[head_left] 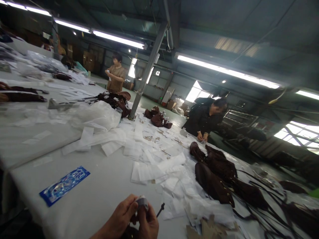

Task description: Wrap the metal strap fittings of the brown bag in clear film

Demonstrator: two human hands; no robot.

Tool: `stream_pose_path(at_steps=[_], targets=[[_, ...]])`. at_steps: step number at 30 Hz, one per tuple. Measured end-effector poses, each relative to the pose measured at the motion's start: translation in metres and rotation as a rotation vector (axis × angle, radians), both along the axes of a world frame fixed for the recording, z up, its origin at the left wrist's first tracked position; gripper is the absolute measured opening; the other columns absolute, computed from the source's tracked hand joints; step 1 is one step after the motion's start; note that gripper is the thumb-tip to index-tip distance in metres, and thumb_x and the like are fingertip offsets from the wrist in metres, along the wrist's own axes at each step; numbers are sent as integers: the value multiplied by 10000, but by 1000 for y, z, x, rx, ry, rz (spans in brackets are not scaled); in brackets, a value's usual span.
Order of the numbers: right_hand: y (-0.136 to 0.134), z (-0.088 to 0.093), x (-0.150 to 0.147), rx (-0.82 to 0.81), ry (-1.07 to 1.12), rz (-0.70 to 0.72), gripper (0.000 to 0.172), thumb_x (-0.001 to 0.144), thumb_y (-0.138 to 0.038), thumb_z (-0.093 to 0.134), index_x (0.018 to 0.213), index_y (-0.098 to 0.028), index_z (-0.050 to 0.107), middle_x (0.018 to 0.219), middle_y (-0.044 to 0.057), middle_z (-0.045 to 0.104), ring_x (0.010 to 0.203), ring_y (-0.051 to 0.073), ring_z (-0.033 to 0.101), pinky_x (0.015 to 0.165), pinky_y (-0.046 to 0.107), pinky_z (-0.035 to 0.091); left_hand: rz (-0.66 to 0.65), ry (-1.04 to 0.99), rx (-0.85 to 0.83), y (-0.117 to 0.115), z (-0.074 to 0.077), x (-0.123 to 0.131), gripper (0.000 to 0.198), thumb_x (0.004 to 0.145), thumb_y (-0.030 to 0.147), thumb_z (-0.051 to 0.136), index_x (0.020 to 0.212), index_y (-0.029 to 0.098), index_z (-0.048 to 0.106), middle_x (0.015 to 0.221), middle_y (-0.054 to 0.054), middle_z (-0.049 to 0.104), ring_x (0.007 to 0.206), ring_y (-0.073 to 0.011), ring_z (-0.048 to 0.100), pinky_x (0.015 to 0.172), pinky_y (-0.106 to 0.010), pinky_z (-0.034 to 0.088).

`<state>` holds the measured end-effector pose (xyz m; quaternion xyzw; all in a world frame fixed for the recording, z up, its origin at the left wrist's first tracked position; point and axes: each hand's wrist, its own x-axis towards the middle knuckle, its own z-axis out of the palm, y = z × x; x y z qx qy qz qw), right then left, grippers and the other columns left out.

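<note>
At the near edge of the table, my left hand (123,212) pinches a small grey-white wrapping strip (142,201), curled over on itself. My right hand (149,223) closes on the same strip from the other side, thumb and fingers bent. A thin dark strap end (161,209) sticks out just right of my right hand. Below the hands a dark brown piece with a bit of metal (131,233) shows partly; the fingers hide how it joins the strip.
Loose white wrapping sheets (149,166) cover the table's middle. A blue packet (64,186) lies left. Dark brown bags (214,182) with long straps lie right, near cardboard scraps (209,229). A post (147,73) rises behind. One co-worker (205,116) bends over the far edge; another (116,74) stands farther back.
</note>
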<state>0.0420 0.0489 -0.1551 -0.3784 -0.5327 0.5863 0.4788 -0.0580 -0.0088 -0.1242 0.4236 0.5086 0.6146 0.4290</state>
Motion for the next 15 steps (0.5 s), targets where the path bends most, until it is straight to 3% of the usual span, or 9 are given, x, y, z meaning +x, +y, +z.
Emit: stream_pose_path(at_steps=[4,6,8,11,15], targets=[[-7,2,-4,-116,195,6,537,642,-520,767,1058,-236,579,744,-7,666,594,163,620,552,291,532,-35,-24,102,-7,10,0,364,922,509,408,1062,198,533,776,-11,562,650,-139,524,595,-243,461],[-9,5,-4,-134,252,43,550,640,-493,781,1083,-265,549,829,2,691,672,176,654,598,295,544,-17,44,183,-9,15,-3,314,932,466,414,1100,224,521,943,-46,579,777,-162,551,722,-277,484],[-9,8,-3,-137,257,81,520,648,-480,781,1064,-260,559,844,7,700,693,171,659,605,275,539,-22,119,245,-8,19,-6,273,937,429,417,1099,236,524,1090,-65,538,818,-160,553,754,-273,483],[-8,9,1,-147,211,129,442,654,-491,773,962,-222,608,652,-30,649,607,146,620,550,237,506,-109,173,270,-4,19,-12,286,939,438,390,1065,223,532,1104,-75,493,720,-136,538,631,-241,477],[-11,5,6,-190,141,103,442,616,-565,762,817,-190,640,493,-43,566,535,157,587,490,240,479,-180,271,220,-1,11,-14,348,935,496,358,1022,204,526,974,-62,527,840,-189,537,778,-290,454]])
